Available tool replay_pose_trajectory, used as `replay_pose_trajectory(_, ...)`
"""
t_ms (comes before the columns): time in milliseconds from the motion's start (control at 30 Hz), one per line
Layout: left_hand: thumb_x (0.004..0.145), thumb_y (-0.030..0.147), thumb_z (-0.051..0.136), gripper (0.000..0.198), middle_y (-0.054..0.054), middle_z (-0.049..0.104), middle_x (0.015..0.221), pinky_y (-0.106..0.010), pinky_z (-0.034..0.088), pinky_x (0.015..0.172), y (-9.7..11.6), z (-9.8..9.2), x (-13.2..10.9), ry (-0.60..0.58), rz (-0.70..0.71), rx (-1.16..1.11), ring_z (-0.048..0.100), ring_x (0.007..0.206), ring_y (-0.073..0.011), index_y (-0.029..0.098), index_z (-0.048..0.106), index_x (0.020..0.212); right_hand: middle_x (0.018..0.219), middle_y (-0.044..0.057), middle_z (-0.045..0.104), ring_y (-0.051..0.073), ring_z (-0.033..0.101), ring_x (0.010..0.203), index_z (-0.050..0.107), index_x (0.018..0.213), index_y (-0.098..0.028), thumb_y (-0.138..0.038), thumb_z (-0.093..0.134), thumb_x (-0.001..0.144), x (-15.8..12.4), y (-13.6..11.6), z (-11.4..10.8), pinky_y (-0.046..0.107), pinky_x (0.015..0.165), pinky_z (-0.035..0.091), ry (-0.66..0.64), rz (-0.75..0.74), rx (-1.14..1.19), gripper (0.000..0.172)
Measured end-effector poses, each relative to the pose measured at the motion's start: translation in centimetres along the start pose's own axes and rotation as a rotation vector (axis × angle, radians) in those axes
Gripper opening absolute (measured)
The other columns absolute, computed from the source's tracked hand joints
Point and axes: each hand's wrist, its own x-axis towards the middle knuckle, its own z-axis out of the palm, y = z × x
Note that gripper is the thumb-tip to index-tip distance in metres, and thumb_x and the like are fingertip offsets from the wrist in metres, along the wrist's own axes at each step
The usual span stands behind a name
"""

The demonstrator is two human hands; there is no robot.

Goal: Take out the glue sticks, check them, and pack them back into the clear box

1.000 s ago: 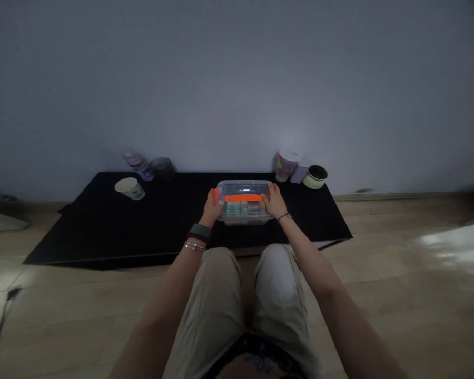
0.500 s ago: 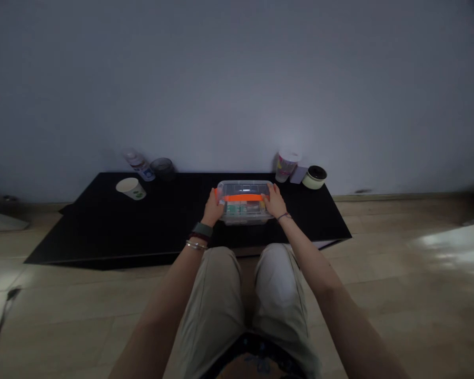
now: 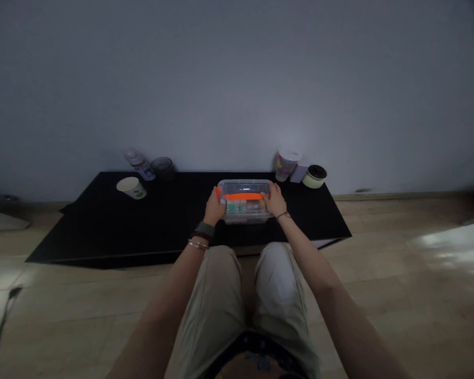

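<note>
- Along the black board, a white paper cup lies on its side, well left of the hands.
- At the box's near side, the left hand has its fingers curled around the left end of a clear plastic box, touching its orange strap.
- Opposite, the right hand presses slightly spread fingers against the box's right end.
- Farther right, a printed cup stands beyond the board's back edge.

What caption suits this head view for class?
Left hand and right hand hold a clear plastic box with orange band.

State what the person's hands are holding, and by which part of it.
The left hand and right hand hold a clear plastic storage box by its two short ends, on either side of the orange band across its top.
</note>
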Motion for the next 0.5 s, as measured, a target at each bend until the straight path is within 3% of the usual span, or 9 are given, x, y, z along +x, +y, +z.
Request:
replay_pose_trajectory(100, 0.079, 0.016, 0.059, 0.076, -0.014, 0.046, 0.153, -0.047, 0.028, 0.123, -0.1, 0.1, -0.1, 0.018, -0.007, -0.030, 0.042, 0.143, -0.0307, 0.014, 0.038, 0.152, 0.157, 0.022, 0.035, 0.038, 0.055, 0.128, 0.028, 0.157, -0.016, -0.052, 0.048, 0.094, -0.1, 0.0, 0.2, 0.054, 0.102, 0.048, 0.046, 0.089, 0.011, 0.075)
replay_pose_trajectory(267, 0.080, 0.018, 0.060, 0.077, -0.019, 0.049, 0.150, -0.047, 0.030, 0.122, 0.3, 0.1, -0.1, 0.026, -0.082, -0.032, 0.046, 0.140, -0.0327, 0.008, 0.036, 0.152, 0.141, 0.024, 0.055, 0.038, 0.059, 0.124, 0.030, 0.155, -0.014, -0.057, 0.052, 0.092, 0.1, 0.1, 0.2, 0.054, 0.103, 0.045, 0.016, 0.197, 0.073, 0.080)
replay_pose_trajectory(433, 0.083, 0.020, 0.060, 0.073, -0.020, 0.052, 0.147, -0.046, 0.032, 0.121, 0.2, 0.3, 0.2, 0.029, -0.121, -0.023, 0.047, 0.139, -0.0334, 0.007, 0.037, 0.151, 0.142, 0.024, 0.054, 0.037, 0.057, 0.128, 0.029, 0.154, -0.008, -0.056, 0.053, 0.092, 0.7, 0.5, 0.0, 0.049, 0.105, 0.045, -0.044, 0.211, 0.106, 0.082)
replay_pose_trajectory(500, 0.083, 0.021, 0.060, 0.072, -0.021, 0.053, 0.145, -0.048, 0.032, 0.120, -0.3, 0.4, 0.5, 0.041, -0.071, -0.030, 0.048, 0.137, -0.0349, 0.006, 0.039, 0.150, 0.141, 0.024, 0.055, 0.036, 0.056, 0.128, 0.029, 0.154, -0.009, -0.056, 0.053, 0.092, 1.0, 0.7, 0.0, 0.049, 0.106, 0.044, -0.048, 0.193, 0.108, 0.081)
